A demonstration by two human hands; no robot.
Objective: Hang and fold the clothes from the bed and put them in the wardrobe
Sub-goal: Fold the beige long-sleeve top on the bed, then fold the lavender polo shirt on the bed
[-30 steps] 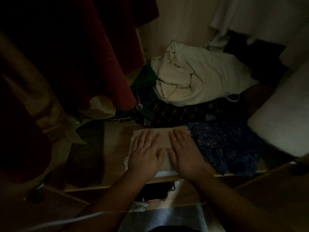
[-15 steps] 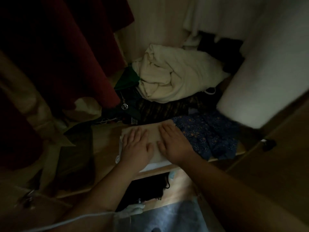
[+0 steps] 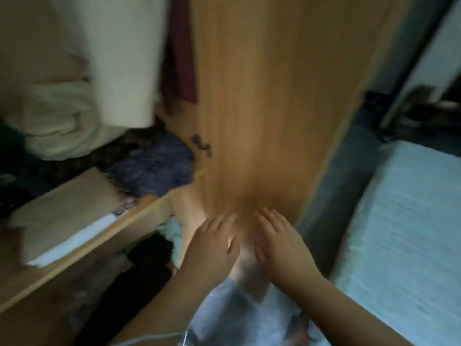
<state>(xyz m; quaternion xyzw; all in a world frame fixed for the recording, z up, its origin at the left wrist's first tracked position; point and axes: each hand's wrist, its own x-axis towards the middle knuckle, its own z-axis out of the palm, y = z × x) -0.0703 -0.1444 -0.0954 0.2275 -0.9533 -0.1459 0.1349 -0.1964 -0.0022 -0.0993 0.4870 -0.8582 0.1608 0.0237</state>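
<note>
Folded beige cloth (image 3: pixel 67 213) lies flat on wardrobe shelf (image 3: pixel 149 207), long axis along the shelf's front edge, white hem at the lip | blue patterned garment (image 3: pixel 154 168) touches its right end, cream bundle (image 3: pixel 57 121) behind | I read left hand (image 3: pixel 212 248) and right hand (image 3: pixel 279 248) flat, fingers straight, empty, before wooden door (image 3: pixel 262 96), apart from cloth | frame blurred

No text, label, brand or number can be read. A small dark mark (image 3: pixel 202 146) stands on the wardrobe door (image 3: pixel 262 96), near its left edge, but it is too blurred to tell whether it is writing.
</note>
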